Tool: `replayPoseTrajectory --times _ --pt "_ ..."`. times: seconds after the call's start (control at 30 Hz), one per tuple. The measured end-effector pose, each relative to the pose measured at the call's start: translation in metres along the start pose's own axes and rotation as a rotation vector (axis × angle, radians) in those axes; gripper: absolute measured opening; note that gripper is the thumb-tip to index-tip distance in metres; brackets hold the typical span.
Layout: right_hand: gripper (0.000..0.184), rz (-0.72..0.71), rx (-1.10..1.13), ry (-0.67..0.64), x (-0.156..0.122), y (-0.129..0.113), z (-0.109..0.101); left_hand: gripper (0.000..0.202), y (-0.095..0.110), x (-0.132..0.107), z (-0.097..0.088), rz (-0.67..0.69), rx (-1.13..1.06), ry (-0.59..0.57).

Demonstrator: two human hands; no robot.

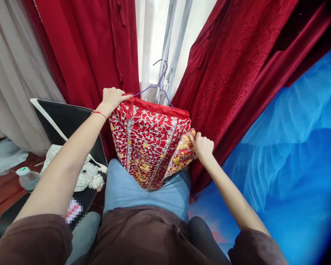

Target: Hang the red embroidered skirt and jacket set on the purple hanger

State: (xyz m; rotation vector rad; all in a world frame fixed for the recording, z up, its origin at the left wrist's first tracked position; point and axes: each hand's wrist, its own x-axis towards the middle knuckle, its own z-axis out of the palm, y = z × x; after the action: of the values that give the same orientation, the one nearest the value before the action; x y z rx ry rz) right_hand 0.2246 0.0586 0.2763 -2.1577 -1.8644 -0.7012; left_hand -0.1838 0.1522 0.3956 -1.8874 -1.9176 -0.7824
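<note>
A red skirt with silver and gold embroidery hangs down in front of my lap, its plain red waistband uppermost. My left hand is closed on the waistband's left corner, near a small red tie. Lower on the right side, my right hand pinches the skirt's edge and pulls it outward, folding part of it over. A purple wire hanger stands up behind the waistband, its hook at the top. Its lower part is hidden by the skirt.
Long red garments hang at left and more red cloth at right. Blue tulle spreads along the right side. On my left are a black chair, a dotted white bag and a clear bottle with a green-marked lid.
</note>
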Motion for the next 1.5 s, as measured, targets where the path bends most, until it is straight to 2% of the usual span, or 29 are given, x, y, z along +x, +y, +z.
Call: replayPoseTrajectory --times 0.07,0.2,0.3,0.37,0.43,0.53,0.6,0.67,0.7,0.73,0.77,0.83,0.87,0.9,0.97,1.07,1.13,1.2,1.23,1.27,1.37,1.4,1.5 --pt "0.055 -0.031 0.004 -0.1 -0.031 -0.001 0.008 0.046 0.003 0.0 0.002 -0.025 -0.021 -0.016" --pt "0.031 -0.079 0.127 -0.362 -0.08 0.003 0.027 0.04 0.008 -0.003 0.006 -0.045 -0.129 -0.029" --pt "0.027 -0.118 0.427 -0.503 -0.102 0.0 0.038 0.039 0.013 -0.008 0.01 -0.072 -0.167 -0.023" --pt "0.031 -0.1 0.707 -0.563 -0.112 -0.012 0.043 0.042 0.017 -0.012 0.013 -0.103 -0.17 -0.02" --pt "0.032 0.01 1.06 -0.644 -0.121 -0.034 0.045 0.044 0.023 -0.016 0.014 -0.124 -0.194 -0.02" --pt "0.019 0.331 1.626 -0.778 -0.127 -0.073 0.043 0.044 0.035 -0.033 0.015 -0.124 -0.296 0.045" --pt "0.012 0.478 1.813 -0.804 -0.125 -0.095 0.042 0.047 0.047 -0.06 0.018 -0.104 -0.372 0.149" --pt "0.01 0.546 1.886 -0.799 -0.119 -0.112 0.042 0.059 0.061 -0.107 0.026 -0.06 -0.42 0.204" --pt "0.009 0.587 1.923 -0.795 -0.116 -0.118 0.042 0.068 0.069 -0.137 0.033 -0.023 -0.434 0.129" --pt "0.008 0.63 1.958 -0.791 -0.114 -0.124 0.043 0.076 0.076 -0.169 0.043 0.015 -0.458 -0.01" --pt "0.009 0.671 1.986 -0.785 -0.114 -0.13 0.045 0.084 0.083 -0.202 0.054 0.043 -0.496 -0.206" --pt "0.01 0.739 2.032 -0.774 -0.12 -0.141 0.046 0.092 0.09 -0.262 0.076 0.017 -0.606 -0.606" --pt "0.01 0.76 2.059 -0.788 -0.126 -0.146 0.046 0.09 0.09 -0.286 0.086 -0.013 -0.702 -0.713" --pt "0.01 0.767 2.089 -0.815 -0.133 -0.15 0.044 0.086 0.089 -0.305 0.094 -0.05 -0.845 -0.724" --pt "0.012 0.724 2.155 -0.906 -0.147 -0.156 0.037 0.069 0.08 -0.326 0.103 -0.153 -1.059 -0.623" --pt "0.013 0.54 2.195 -1.043 -0.152 -0.153 0.02 0.046 0.063 -0.33 0.104 -0.198 -1.192 -0.433" --pt "0.019 0.349 2.132 -1.112 -0.141 -0.144 0.013 0.039 0.057 -0.327 0.101 -0.187 -1.224 -0.372" --pt "0.028 0.088 1.946 -1.23 -0.124 -0.131 0.012 0.033 0.056 -0.327 0.098 -0.229 -1.219 -0.306" --pt "0.033 0.006 1.864 -1.225 -0.115 -0.123 0.014 0.03 0.058 -0.328 0.098 -0.263 -1.206 -0.268" --pt "0.038 -0.016 1.843 -1.106 -0.106 -0.116 0.017 0.028 0.059 -0.329 0.097 -0.292 -1.186 -0.233" --pt "0.042 0.001 1.87 -0.639 -0.087 -0.099 0.033 0.021 0.063 -0.335 0.098 -0.339 -1.11 -0.163" --pt "0.044 -0.012 1.861 -0.544 -0.082 -0.094 0.041 0.02 0.063 -0.336 0.098 -0.348 -1.085 -0.159" --pt "0.073 -0.054 1.717 -0.402 -0.066 -0.085 0.07 0.023 0.056 -0.34 0.09 -0.348 -1.016 -0.155"
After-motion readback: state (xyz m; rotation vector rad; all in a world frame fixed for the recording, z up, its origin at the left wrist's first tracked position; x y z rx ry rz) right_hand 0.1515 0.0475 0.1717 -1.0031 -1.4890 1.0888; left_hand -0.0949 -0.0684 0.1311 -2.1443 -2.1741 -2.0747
